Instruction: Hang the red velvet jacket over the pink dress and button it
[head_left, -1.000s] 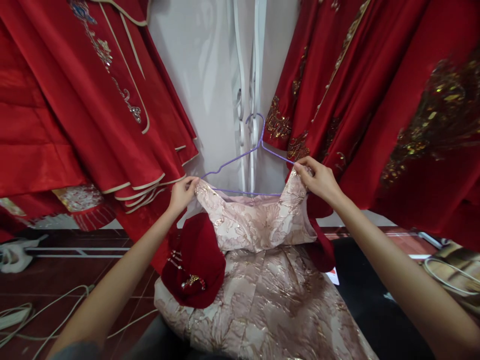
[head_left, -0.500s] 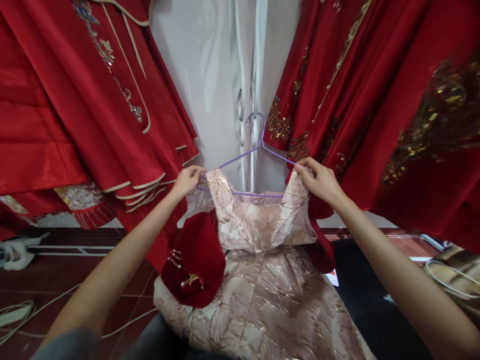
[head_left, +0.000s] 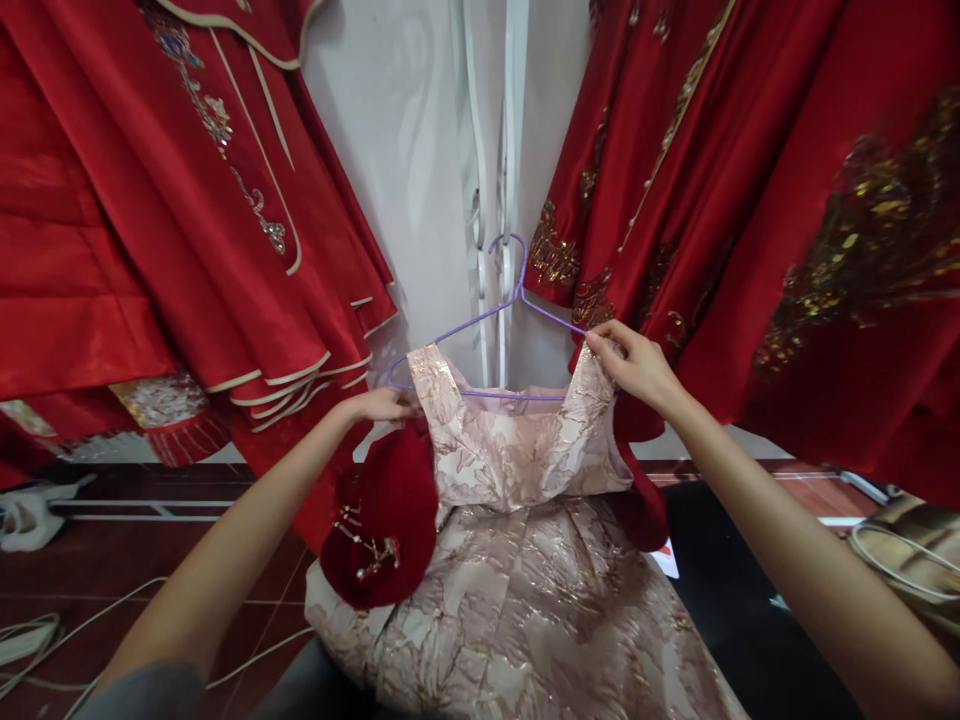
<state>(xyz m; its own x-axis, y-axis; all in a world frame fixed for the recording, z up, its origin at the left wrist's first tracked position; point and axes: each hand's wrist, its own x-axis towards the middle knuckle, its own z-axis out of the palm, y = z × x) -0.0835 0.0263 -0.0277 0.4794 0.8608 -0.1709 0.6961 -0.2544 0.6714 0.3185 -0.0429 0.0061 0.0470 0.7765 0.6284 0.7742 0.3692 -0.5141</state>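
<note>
A pale pink brocade dress (head_left: 525, 560) with dark red velvet sleeves (head_left: 382, 530) hangs on a thin purple wire hanger (head_left: 480, 318) in front of me. My right hand (head_left: 634, 365) pinches the dress's right shoulder strap where it lies over the hanger arm. My left hand (head_left: 382, 405) rests lower, its fingers closed at the top of the left red sleeve, just under the hanger's left end. The left strap sits over the hanger wire.
Red embroidered gowns hang on the left (head_left: 187, 200) and on the right (head_left: 750, 200), with a white wall and white rails (head_left: 495, 150) between them. White cables (head_left: 45, 630) lie on the dark red tiled floor. A wire hoop (head_left: 900, 560) sits at the right edge.
My left hand has let the strap settle over the hanger's left arm and dropped down to the red sleeve. My right hand has stayed on the right strap.
</note>
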